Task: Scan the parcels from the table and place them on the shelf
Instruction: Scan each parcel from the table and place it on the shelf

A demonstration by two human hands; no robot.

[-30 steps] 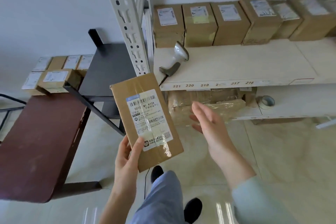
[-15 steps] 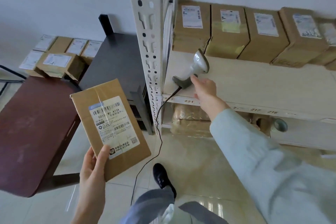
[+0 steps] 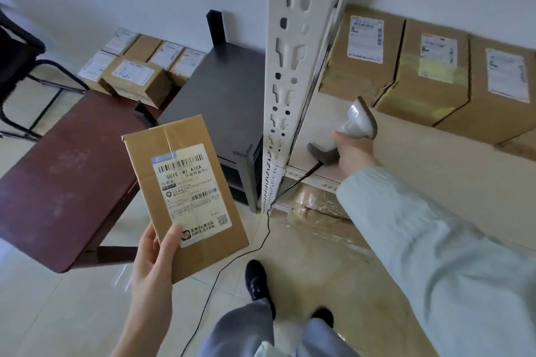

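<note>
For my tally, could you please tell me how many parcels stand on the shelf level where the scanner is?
3: the left parcel beside the shelf post, the middle parcel, and the right parcel at the picture's edge. Others may be cut off on the right.

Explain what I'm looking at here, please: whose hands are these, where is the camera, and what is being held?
There is no robot. A person wears a camera on the head, looking down at their own hands. The left hand holds a cardboard parcel, label facing up. The right hand grips a grey corded scanner on the pale shelf, where other boxes stand in a row at the back. More parcels sit at the far end of the reddish table.
</note>
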